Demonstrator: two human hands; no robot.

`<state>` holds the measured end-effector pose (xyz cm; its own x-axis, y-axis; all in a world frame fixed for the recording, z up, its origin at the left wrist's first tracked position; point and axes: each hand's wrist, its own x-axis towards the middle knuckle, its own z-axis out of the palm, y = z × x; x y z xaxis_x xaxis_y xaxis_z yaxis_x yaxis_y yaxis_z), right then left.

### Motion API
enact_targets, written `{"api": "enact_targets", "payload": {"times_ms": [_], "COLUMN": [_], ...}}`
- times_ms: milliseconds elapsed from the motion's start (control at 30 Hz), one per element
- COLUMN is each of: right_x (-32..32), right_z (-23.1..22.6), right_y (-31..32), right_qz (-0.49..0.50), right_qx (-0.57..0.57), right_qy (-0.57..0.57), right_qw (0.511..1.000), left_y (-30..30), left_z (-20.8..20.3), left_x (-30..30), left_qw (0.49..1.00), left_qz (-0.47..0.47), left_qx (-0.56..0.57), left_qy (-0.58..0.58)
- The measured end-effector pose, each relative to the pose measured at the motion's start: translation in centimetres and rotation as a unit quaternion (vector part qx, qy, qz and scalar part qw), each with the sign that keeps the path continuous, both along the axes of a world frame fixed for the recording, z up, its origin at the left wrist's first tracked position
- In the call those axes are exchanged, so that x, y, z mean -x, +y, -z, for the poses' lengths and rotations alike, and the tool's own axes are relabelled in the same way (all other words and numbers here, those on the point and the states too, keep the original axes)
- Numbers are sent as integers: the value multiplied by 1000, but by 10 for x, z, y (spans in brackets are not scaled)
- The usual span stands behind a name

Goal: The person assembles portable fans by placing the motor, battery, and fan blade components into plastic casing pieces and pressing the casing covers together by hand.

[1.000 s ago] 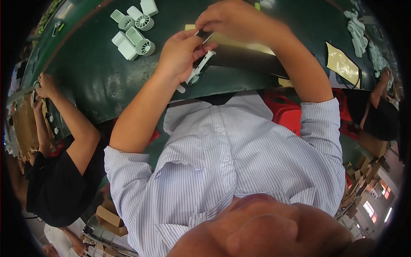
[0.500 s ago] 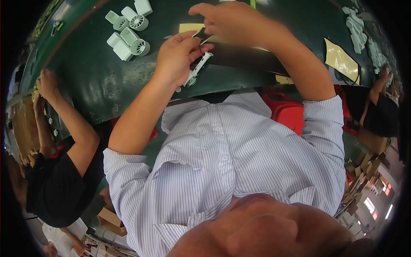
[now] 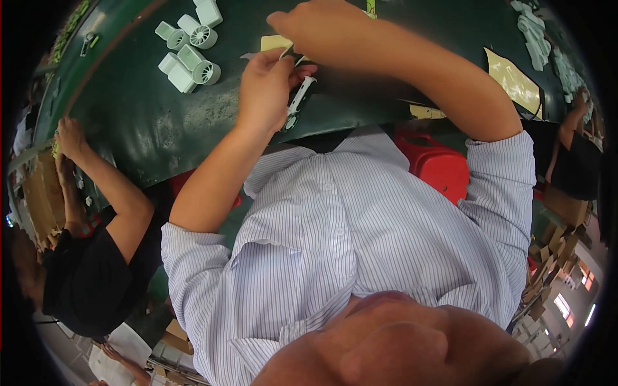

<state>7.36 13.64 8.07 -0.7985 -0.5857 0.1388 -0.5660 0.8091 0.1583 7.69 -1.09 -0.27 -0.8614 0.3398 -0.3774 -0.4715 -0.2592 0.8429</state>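
Note:
In my left hand (image 3: 265,93), the fingers are closed around a long pale plastic part (image 3: 300,96), which slants down along the palm toward the table's near edge. A thin, light-coloured strip (image 3: 286,51) shows at its fingertips. Just beyond, my right hand (image 3: 315,32) reaches across with bent fingers and knuckles toward the left. Its grip is largely turned from view, and what it pinches cannot be made out. Under and beside the hands lies a yellowish sheet (image 3: 273,42).
Pale green plastic cups with box-shaped holders (image 3: 196,67) stand at the left on the dark green table (image 3: 174,132). A yellow sheet (image 3: 513,78) and a pile of pale parts (image 3: 533,38) lie at the right. Co-workers' arms (image 3: 106,167) work at the left and far right. A red stool (image 3: 438,168) is beneath.
My right hand has shifted a little left and up, and its forearm now lies more across the table. My left hand keeps hold of the plastic part.

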Motion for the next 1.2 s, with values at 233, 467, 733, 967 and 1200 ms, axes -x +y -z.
{"api": "enact_targets", "payload": {"times_ms": [233, 467, 733, 967, 1200], "right_x": [23, 34, 51, 51, -4], "right_z": [14, 23, 26, 32, 57], "right_y": [3, 12, 0, 35, 35], "right_qz": [-23, 72, -11, -77, 145], "right_qx": [86, 89, 88, 317, 721], "right_qy": [-165, -85, -170, -313, -360], "right_qw": [982, 990, 981, 892, 574], "left_y": [3, 5, 6, -3, -12], "left_z": [4, 1, -1, 4, 3], "left_x": [-5, -10, -9, -2, 1], "left_qw": [999, 998, 999, 997, 991], "left_qz": [-39, -36, -14, -11, 4], "left_qx": [8, 39, 41, -72, -133], "left_qy": [5, 26, 30, -30, -34]}}
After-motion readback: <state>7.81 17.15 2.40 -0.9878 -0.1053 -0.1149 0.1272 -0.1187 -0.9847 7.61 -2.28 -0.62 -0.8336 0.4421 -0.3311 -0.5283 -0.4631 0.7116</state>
